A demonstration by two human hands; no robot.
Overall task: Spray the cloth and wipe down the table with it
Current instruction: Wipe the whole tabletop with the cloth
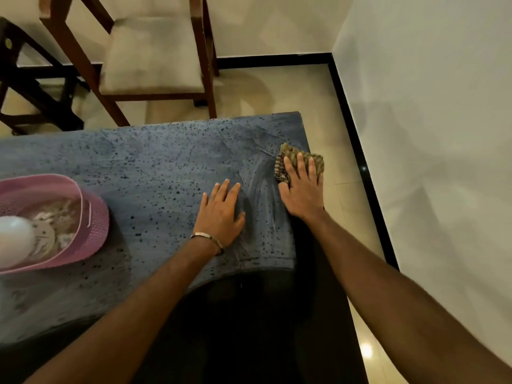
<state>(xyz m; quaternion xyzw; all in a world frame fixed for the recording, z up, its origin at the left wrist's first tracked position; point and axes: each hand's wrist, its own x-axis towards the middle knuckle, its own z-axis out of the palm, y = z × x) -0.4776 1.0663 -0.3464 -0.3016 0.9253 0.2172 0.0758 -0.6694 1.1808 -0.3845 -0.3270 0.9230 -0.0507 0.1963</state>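
Note:
A folded checked cloth point(303, 157) in brown and olive lies at the right edge of the blue speckled table point(155, 167). My right hand point(302, 189) presses flat on the cloth, fingers spread over it. Pale wet streaks run on the tabletop just left of that hand. My left hand point(221, 214) rests flat on the table with fingers apart and holds nothing; a metal bangle sits on its wrist. A white rounded object point(13, 239), possibly the spray bottle's top, shows at the far left.
A pink perforated basket point(91, 217) with light cloths in it stands on the table's left side. A wooden chair with a beige cushion point(149, 51) stands beyond the far edge. A white wall point(429, 106) with a black skirting runs close along the right.

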